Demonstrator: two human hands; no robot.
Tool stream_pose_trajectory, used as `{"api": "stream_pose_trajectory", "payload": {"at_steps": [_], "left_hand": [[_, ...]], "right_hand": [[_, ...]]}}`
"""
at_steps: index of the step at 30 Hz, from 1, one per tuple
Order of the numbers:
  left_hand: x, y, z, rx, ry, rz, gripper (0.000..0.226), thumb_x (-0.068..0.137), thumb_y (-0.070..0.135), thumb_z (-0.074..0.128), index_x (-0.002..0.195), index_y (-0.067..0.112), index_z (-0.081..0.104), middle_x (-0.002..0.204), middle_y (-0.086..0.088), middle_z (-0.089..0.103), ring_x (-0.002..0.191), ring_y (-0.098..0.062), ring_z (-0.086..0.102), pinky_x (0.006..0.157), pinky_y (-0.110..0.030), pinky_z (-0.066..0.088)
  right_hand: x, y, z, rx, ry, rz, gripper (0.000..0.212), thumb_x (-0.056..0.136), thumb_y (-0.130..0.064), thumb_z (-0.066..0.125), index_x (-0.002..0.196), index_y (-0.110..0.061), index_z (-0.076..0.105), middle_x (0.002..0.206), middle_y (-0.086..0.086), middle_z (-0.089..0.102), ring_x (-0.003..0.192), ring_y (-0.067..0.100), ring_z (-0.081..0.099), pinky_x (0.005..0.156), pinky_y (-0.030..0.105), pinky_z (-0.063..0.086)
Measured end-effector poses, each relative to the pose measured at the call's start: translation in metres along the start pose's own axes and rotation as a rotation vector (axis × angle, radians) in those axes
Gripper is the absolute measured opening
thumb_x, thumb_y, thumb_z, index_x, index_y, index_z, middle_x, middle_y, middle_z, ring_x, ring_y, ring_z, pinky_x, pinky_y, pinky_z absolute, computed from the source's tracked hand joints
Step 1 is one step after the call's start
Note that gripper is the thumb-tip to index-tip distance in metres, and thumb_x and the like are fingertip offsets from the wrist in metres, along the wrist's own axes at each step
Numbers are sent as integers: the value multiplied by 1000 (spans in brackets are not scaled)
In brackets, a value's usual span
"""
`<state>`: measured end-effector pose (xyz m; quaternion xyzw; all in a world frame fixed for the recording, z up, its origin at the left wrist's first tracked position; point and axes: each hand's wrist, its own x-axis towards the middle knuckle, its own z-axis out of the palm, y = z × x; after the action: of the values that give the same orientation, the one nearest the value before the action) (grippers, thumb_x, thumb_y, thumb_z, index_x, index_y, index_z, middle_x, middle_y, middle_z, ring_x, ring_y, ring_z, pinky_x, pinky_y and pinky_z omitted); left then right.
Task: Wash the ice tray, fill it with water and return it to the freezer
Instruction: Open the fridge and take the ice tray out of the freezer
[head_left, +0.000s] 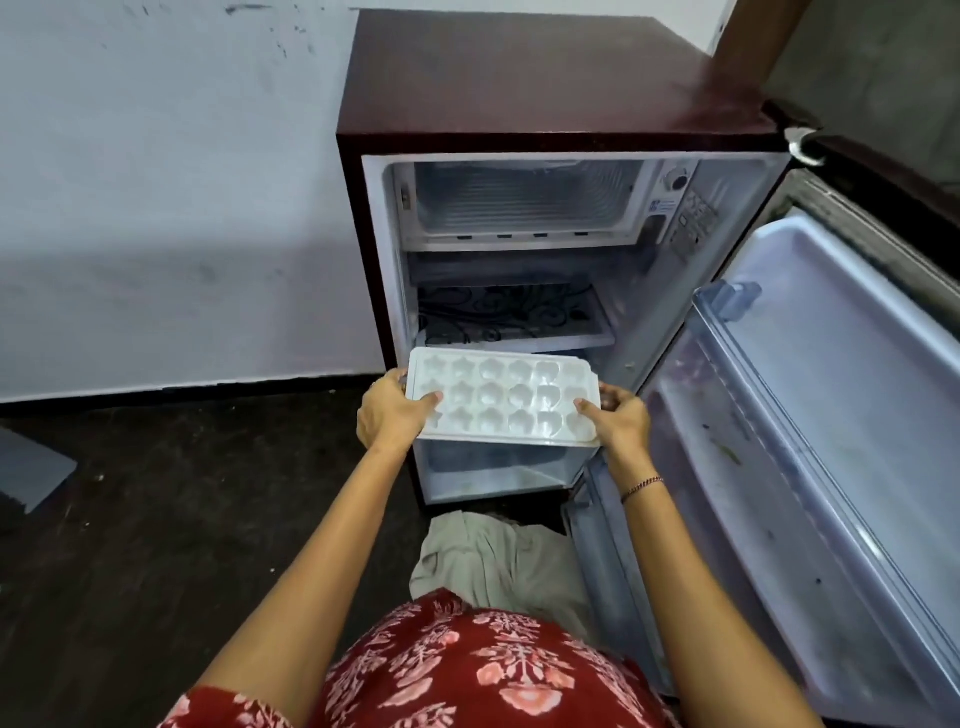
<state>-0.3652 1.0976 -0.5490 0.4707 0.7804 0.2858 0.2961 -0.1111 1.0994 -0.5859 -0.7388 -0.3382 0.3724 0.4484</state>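
Observation:
A white ice tray (504, 397) with several shaped cells is held level in front of the open small fridge (550, 104). My left hand (389, 415) grips its left end, thumb on top. My right hand (621, 418) grips its right end the same way. The tray hangs at the height of the fridge's lower shelves. The freezer compartment (524, 202) sits at the top of the fridge, well above the tray, with its flap open and a bare ribbed interior. I cannot tell whether the cells hold water.
The fridge door (810, 415) stands wide open to the right, its shelves bare. A glass shelf (519, 317) with a black swirl pattern lies below the freezer. A pale cloth (483, 561) lies on the dark floor at the fridge's foot. A white wall is on the left.

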Motion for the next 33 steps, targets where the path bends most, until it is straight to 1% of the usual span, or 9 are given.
{"api": "stream_pose_trajectory", "payload": {"at_steps": [4,6,9,14,18,23,26,31,33], "left_hand": [[-35,-23,2,-7,-42,-41,58,73,38,76,125,21,56,116,-1,66,102,-25,62,81,-38,52],[-57,-35,3,-13,-69,-59,57,73,37,76,124,22,56,114,-1,66,101,-25,62,82,-39,52],[-96,-54,4,-10,-100,-73,57,73,37,77,123,22,56,112,0,66,100,-25,63,84,-41,52],[-155,-89,4,-13,-134,-75,48,74,33,76,118,23,58,104,0,67,93,-24,64,81,-42,53],[-187,-109,1,31,-164,-75,37,76,29,73,109,22,60,100,-2,68,89,-25,65,79,-42,54],[-215,-120,4,126,-254,-40,37,75,32,74,108,22,61,99,-1,68,90,-24,64,77,-38,53],[-225,-121,11,197,-339,-4,37,76,33,74,108,23,60,101,0,68,91,-23,64,76,-36,53],[-238,-117,25,284,-493,106,35,75,34,74,106,24,60,103,0,68,92,-23,64,78,-35,53],[-244,-115,30,311,-546,163,36,77,33,73,109,23,60,105,0,67,95,-23,63,78,-33,51]], "right_hand": [[-35,26,-20,63,-16,74,35,77,-2,75,108,1,59,73,-3,53,66,11,53,68,23,49],[-57,41,-33,85,-2,106,34,78,-2,74,108,-2,59,72,-5,53,66,11,54,74,28,51],[-91,67,-54,116,11,161,34,78,-4,74,109,-2,60,74,-5,58,79,19,60,85,36,53],[-147,110,-83,142,40,217,31,77,-5,75,104,-4,60,73,-4,59,81,21,60,86,39,53],[-188,141,-102,151,71,280,34,78,-4,74,108,2,60,78,2,61,84,23,60,85,37,53],[-231,178,-122,135,155,359,35,78,-3,74,108,8,60,82,9,62,83,22,58,86,41,52],[-254,199,-134,110,229,398,33,77,-8,76,105,5,63,87,11,62,81,22,59,84,38,52],[-295,234,-149,155,351,514,33,75,-17,79,102,-3,67,91,13,70,87,31,67,88,47,53],[-315,233,-154,172,429,535,28,78,-15,75,103,-4,66,87,11,67,83,27,65,88,44,53]]}}
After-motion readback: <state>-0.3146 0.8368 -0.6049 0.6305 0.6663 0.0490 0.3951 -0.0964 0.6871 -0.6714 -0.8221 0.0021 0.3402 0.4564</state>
